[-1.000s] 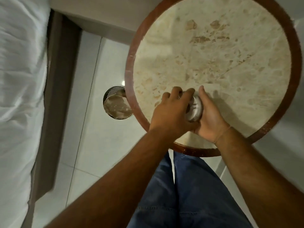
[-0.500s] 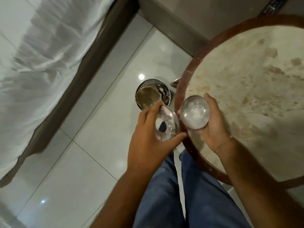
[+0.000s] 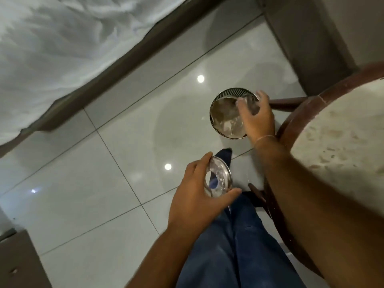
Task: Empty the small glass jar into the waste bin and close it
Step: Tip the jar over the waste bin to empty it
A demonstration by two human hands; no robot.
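Note:
A round metal waste bin (image 3: 223, 96) stands on the tiled floor, beside the table, with pale scraps inside. My right hand (image 3: 258, 119) holds the small glass jar (image 3: 248, 106) tipped over the bin's open mouth; the jar is blurred and partly hidden by my fingers. My left hand (image 3: 197, 192) is lower and nearer to me, above my legs, and grips the jar's round shiny lid (image 3: 218, 180) by its rim, with the lid's underside facing up.
The round marble table (image 3: 336, 129) with a dark wooden rim fills the right side, and its legs reach down near the bin. A bed (image 3: 68, 42) with white sheets lies upper left. A grey furniture corner (image 3: 18, 258) sits at lower left.
Both hands were on the closed jar on the table. My left hand took the lid off and stayed low; my right hand carried the jar off the table and tipped it over the bin.

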